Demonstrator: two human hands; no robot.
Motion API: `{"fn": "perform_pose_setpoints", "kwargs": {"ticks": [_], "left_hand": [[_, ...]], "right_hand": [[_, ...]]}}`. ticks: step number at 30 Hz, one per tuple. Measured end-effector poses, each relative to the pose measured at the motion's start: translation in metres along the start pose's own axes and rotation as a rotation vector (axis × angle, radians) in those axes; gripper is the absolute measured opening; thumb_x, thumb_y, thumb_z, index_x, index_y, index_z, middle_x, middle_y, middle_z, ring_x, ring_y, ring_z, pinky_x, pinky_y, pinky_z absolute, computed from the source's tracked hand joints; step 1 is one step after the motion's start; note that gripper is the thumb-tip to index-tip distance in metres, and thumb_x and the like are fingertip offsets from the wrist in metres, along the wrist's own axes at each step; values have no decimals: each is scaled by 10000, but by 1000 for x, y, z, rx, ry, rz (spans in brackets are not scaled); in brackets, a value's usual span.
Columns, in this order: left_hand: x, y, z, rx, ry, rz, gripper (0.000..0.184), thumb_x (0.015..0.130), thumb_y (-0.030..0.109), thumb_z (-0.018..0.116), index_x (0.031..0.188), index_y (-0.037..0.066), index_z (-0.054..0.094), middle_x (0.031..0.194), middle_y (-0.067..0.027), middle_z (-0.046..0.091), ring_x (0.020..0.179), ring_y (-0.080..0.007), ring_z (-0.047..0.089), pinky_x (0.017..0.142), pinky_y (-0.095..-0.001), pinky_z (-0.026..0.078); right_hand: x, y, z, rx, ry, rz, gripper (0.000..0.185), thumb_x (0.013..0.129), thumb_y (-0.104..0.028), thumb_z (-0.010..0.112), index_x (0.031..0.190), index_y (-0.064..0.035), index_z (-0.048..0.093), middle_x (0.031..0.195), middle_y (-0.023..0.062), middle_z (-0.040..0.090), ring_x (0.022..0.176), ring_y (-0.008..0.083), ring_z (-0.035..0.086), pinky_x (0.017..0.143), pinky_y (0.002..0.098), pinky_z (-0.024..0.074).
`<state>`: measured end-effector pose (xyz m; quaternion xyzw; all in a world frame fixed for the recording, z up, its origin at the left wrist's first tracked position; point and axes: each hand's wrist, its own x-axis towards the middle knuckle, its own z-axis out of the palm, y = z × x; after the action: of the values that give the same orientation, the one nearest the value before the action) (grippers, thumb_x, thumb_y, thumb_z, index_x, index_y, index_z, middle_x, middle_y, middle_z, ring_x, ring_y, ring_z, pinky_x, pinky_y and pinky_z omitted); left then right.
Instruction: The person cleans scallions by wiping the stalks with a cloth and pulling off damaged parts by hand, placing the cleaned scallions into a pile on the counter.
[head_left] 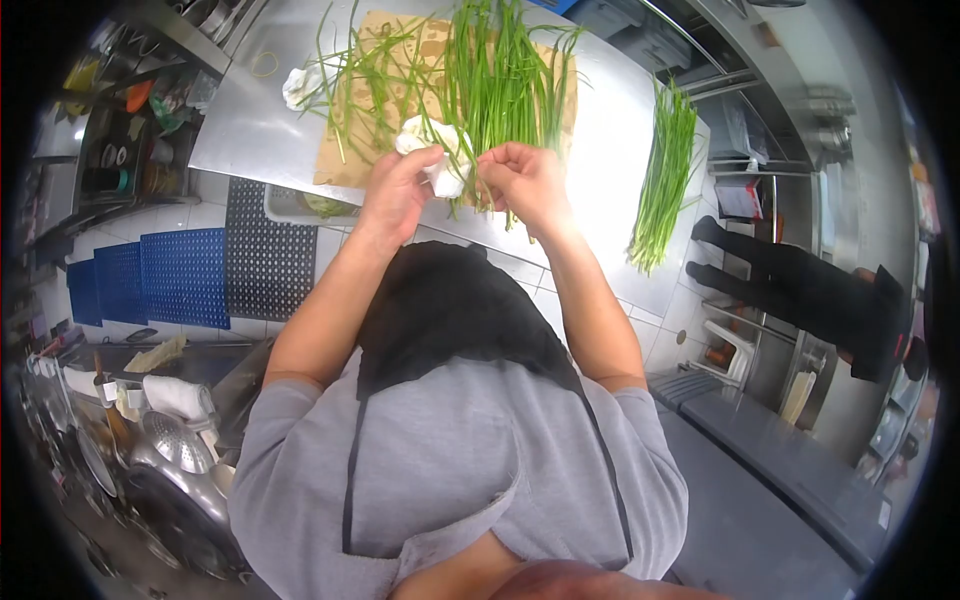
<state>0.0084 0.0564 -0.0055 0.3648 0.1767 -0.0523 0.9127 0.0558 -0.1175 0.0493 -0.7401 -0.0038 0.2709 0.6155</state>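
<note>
My left hand [402, 188] is closed on a crumpled white cloth [450, 178], which lies over the near edge of some brown paper [345, 160]. Just to the right, my right hand [522, 180] has its fingers pinched together at the lower ends of long green stalks [500, 90]; what is between the fingertips is too small to make out. More stalks are spread loosely on the left of the paper. A separate green bundle [662, 180] lies at the right end of the metal table [610, 130].
A second white cloth [308, 86] lies at the table's far left. Below the near edge is a tray [290, 203]. Another person [810, 290] in dark clothes stands at the right by metal shelves. Pans and a colander [178, 442] are at the lower left.
</note>
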Motion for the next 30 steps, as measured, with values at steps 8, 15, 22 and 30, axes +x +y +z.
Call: {"fn": "perform_pose_setpoints", "kwargs": {"ticks": [8,15,22,30], "left_hand": [[7,-1,14,28,61,112,300,832,60,731,1105,25,610,1035,-44,666,927,-133,632,842,-298,493],[9,-2,17,52,61,150,305,824,7,714,1110,22,612,1041,-48,667,935,-134,633,827,-295,501],[12,-4,17,-122,95,184,297,824,-23,684,1108,15,606,1024,-49,662,935,-144,635,834,-309,508],[14,-6,20,-47,115,174,296,780,-73,702,1053,10,623,981,-60,670,869,-149,646,771,-299,520]], "right_hand": [[0,15,4,-80,-7,-68,125,814,-96,626,833,26,646,663,45,637,570,81,562,529,248,437],[-2,13,3,-115,0,-64,142,821,-118,667,858,19,673,678,44,654,589,74,577,540,244,448],[-2,17,0,-2,24,-64,75,823,-59,684,859,0,655,679,18,649,546,43,534,481,201,390],[-8,12,-1,58,78,-51,95,818,-51,657,853,38,651,689,55,663,575,76,578,533,229,441]]}}
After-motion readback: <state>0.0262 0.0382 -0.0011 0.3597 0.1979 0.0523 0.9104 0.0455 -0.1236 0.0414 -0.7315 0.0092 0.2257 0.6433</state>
